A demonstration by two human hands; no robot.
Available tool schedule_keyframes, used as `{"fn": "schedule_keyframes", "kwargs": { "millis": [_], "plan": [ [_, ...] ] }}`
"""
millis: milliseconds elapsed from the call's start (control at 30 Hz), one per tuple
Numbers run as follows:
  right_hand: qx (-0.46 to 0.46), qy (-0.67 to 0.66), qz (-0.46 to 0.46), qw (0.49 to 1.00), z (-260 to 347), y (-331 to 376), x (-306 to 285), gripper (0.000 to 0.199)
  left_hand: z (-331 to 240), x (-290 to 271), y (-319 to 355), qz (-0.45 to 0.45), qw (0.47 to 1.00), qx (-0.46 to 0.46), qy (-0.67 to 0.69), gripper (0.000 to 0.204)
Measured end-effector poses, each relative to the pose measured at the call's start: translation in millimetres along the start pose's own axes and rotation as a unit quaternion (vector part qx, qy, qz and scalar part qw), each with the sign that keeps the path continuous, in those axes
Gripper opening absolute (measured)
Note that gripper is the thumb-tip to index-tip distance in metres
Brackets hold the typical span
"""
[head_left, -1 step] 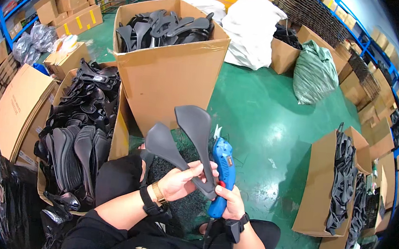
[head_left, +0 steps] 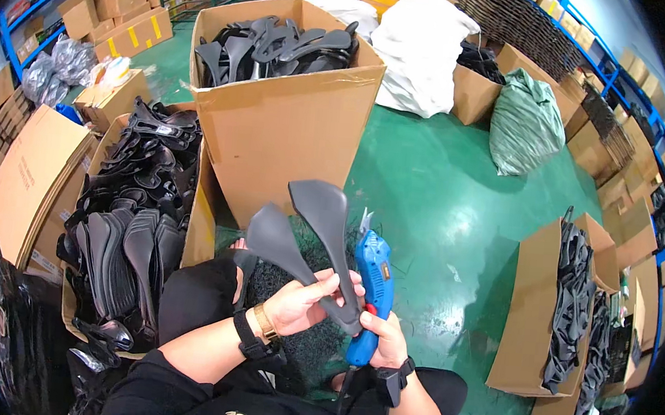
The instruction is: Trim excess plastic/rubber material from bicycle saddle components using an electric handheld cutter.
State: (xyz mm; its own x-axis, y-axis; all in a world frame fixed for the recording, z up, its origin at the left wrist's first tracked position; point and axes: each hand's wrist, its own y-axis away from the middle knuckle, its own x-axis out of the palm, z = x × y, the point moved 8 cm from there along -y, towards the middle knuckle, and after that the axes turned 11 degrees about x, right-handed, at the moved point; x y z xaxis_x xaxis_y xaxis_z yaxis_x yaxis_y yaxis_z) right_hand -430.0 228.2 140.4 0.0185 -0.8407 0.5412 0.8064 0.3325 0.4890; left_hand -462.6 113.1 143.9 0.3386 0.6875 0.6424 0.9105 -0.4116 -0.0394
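Note:
My left hand (head_left: 298,307) is closed around a dark grey moulded plastic piece (head_left: 321,214). Two broad paddle-shaped arms spread upward from its narrow joined end, which lies near my right hand (head_left: 386,337). That hand grips the handle of blue electric scissors (head_left: 375,267), blades pointing up and away from me. The scissors stand just right of the plastic piece, and my right thumb is close to its joined end. Whether the thumb presses on the piece I cannot tell.
A tall cardboard box (head_left: 275,135) ahead holds similar dark pieces. Another box (head_left: 203,224) at my left is piled with black parts. Black trimmings (head_left: 312,348) cover the floor between my legs. Right stands a box (head_left: 507,333) with black parts; farther off is a green sack (head_left: 525,129).
The plastic piece has tipped very slightly, its upper ends sitting a little lower. Both hands keep their grips.

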Motion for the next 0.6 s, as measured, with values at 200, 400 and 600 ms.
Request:
{"fn": "schedule_keyframes", "kwargs": {
  "millis": [200, 400, 600],
  "plan": [
    [-0.027, 0.061, 0.029, 0.997, -5, 2, 3, 0.039, -1, -14, -2, 0.024, 0.978, 0.023, -0.208, 0.040],
    [0.109, 0.072, 0.021, 0.991, -20, 16, 2, 0.034, -43, -79, -2, -0.115, 0.951, 0.140, -0.250, 0.042],
    [0.208, 0.105, 0.059, 0.971, -58, 23, -15, 0.024, -87, -58, 7, -0.140, 0.941, 0.146, -0.272, 0.043]
  ]
}}
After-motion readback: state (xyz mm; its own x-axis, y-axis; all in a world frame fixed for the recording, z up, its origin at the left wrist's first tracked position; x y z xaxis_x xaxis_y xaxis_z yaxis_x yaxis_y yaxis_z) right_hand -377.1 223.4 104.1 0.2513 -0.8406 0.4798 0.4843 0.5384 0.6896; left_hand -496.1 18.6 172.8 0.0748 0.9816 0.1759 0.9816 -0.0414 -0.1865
